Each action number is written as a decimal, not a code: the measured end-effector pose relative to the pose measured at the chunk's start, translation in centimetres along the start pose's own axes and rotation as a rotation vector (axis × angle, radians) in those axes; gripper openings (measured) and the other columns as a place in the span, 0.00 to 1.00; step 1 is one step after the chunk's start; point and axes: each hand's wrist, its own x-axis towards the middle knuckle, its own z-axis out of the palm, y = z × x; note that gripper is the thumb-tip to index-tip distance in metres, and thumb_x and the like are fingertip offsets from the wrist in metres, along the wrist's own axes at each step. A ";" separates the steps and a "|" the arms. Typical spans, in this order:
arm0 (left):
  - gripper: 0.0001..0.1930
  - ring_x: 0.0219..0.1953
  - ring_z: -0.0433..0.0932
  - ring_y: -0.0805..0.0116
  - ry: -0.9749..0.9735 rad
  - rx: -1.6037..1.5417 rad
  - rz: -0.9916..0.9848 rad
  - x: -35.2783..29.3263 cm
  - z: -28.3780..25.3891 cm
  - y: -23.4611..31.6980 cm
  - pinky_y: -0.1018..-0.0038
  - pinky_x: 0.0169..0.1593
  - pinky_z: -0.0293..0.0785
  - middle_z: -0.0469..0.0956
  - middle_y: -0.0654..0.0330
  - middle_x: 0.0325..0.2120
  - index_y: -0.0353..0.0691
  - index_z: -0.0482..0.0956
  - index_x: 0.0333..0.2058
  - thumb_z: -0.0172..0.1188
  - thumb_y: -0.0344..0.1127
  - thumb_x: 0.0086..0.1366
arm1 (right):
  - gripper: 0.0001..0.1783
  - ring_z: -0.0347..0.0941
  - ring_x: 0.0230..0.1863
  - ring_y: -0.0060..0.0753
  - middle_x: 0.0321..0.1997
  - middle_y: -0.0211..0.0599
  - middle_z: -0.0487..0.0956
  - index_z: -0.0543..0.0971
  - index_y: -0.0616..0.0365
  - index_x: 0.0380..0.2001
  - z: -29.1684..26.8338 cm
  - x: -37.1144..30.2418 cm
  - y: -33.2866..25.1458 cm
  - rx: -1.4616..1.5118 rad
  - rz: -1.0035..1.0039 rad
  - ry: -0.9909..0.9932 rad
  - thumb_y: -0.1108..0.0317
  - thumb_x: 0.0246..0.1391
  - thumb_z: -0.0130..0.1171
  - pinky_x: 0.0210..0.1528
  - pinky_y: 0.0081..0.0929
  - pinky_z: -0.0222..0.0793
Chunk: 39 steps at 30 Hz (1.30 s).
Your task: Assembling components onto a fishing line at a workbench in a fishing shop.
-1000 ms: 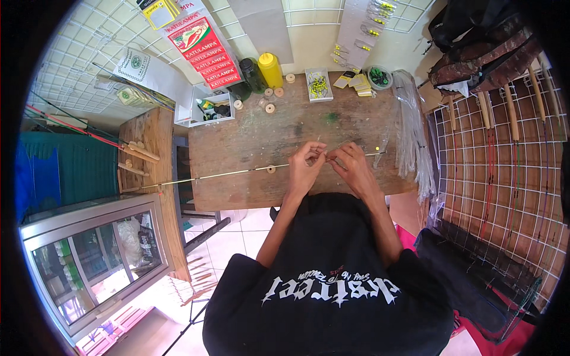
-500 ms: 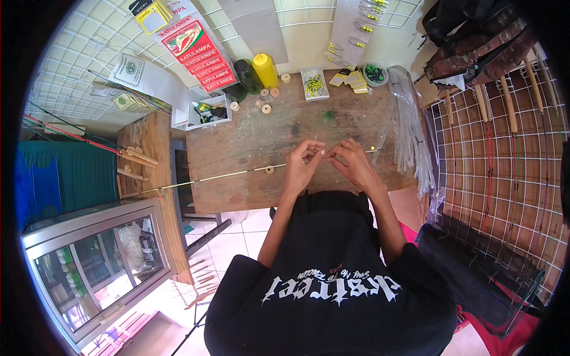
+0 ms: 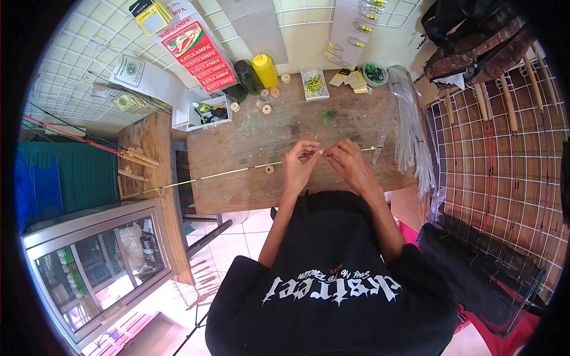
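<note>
A thin pale-yellow fishing rod with dark bands runs across the wooden table from the left, passes into my hands, and comes out on the right beside a small yellow bead. My left hand is closed, thumb and forefinger pinched at the rod. Right beside it, my right hand pinches at the same spot, the fingertips of both hands nearly meeting. Any thread between the fingertips is too fine to make out. A small wooden spool lies just below the rod, left of my left hand.
Along the table's far side stand a yellow squeeze bottle, a white tray of yellow beads, a round tub and several spools. Clear plastic sleeves lie at the right edge. Rods hang on a wire grid at right.
My fingertips have drawn closer together, and the right hand has shifted slightly left, its fingers bunched more tightly. The rod has barely moved.
</note>
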 end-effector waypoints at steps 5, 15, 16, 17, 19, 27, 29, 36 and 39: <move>0.09 0.34 0.75 0.79 0.007 -0.054 -0.025 -0.1 0.4 0.1 0.82 0.39 0.70 0.78 0.62 0.30 0.34 0.76 0.38 0.61 0.22 0.58 | 0.06 0.70 0.38 0.40 0.33 0.35 0.76 0.78 0.58 0.31 0.4 -0.1 0.2 0.012 -0.010 0.062 0.72 0.47 0.62 0.42 0.35 0.63; 0.08 0.32 0.75 0.78 -0.046 -0.037 -0.045 -0.2 0.1 0.7 0.82 0.35 0.72 0.76 0.60 0.31 0.31 0.76 0.39 0.59 0.23 0.60 | 0.07 0.70 0.39 0.39 0.33 0.34 0.78 0.78 0.57 0.30 0.7 -0.2 0.6 0.033 0.019 0.062 0.71 0.46 0.64 0.44 0.35 0.63; 0.08 0.31 0.75 0.78 -0.059 -0.061 -0.085 -0.2 0.0 0.8 0.82 0.33 0.73 0.76 0.60 0.31 0.32 0.76 0.39 0.59 0.24 0.60 | 0.07 0.69 0.39 0.39 0.33 0.34 0.78 0.79 0.57 0.30 0.9 -0.4 1.2 0.022 0.025 0.044 0.71 0.45 0.64 0.44 0.35 0.63; 0.08 0.31 0.75 0.78 -0.060 -0.061 -0.085 -0.2 -0.1 0.8 0.82 0.33 0.73 0.76 0.60 0.31 0.32 0.76 0.39 0.59 0.24 0.60 | 0.07 0.69 0.40 0.39 0.33 0.35 0.78 0.79 0.57 0.30 1.0 -0.5 1.5 0.010 0.031 0.026 0.71 0.45 0.64 0.45 0.35 0.63; 0.08 0.30 0.75 0.78 -0.090 -0.065 -0.086 -0.1 -0.2 0.5 0.82 0.31 0.72 0.76 0.60 0.32 0.31 0.75 0.39 0.59 0.25 0.61 | 0.07 0.69 0.40 0.39 0.33 0.35 0.78 0.80 0.56 0.30 1.0 -0.5 1.7 0.025 0.030 0.011 0.71 0.45 0.64 0.45 0.35 0.63; 0.07 0.31 0.76 0.76 -0.007 -0.157 -0.057 0.0 0.1 -0.5 0.80 0.37 0.72 0.76 0.61 0.32 0.32 0.75 0.39 0.59 0.25 0.61 | 0.10 0.69 0.41 0.39 0.33 0.35 0.77 0.77 0.57 0.33 1.0 -0.5 1.6 0.103 -0.003 -0.063 0.73 0.44 0.63 0.46 0.35 0.63; 0.07 0.31 0.76 0.76 0.010 -0.192 -0.082 0.1 0.4 -0.8 0.80 0.38 0.71 0.76 0.61 0.32 0.32 0.75 0.38 0.59 0.25 0.61 | 0.12 0.69 0.40 0.40 0.33 0.37 0.76 0.73 0.58 0.34 0.9 -0.6 1.4 0.081 0.015 -0.068 0.76 0.44 0.61 0.46 0.35 0.63; 0.07 0.31 0.79 0.74 0.002 -0.030 0.041 -0.3 1.2 -1.1 0.78 0.34 0.75 0.78 0.60 0.30 0.32 0.76 0.39 0.57 0.23 0.61 | 0.11 0.73 0.33 0.44 0.33 0.43 0.75 0.71 0.61 0.35 0.5 -0.5 0.5 0.405 0.186 -0.080 0.77 0.48 0.60 0.35 0.34 0.69; 0.07 0.30 0.78 0.74 -0.076 -0.040 -0.028 -0.1 0.8 -0.4 0.78 0.34 0.75 0.77 0.60 0.33 0.32 0.75 0.39 0.57 0.24 0.62 | 0.10 0.74 0.31 0.44 0.33 0.44 0.76 0.72 0.62 0.35 0.4 -0.4 0.6 0.291 0.120 -0.014 0.76 0.49 0.60 0.31 0.34 0.69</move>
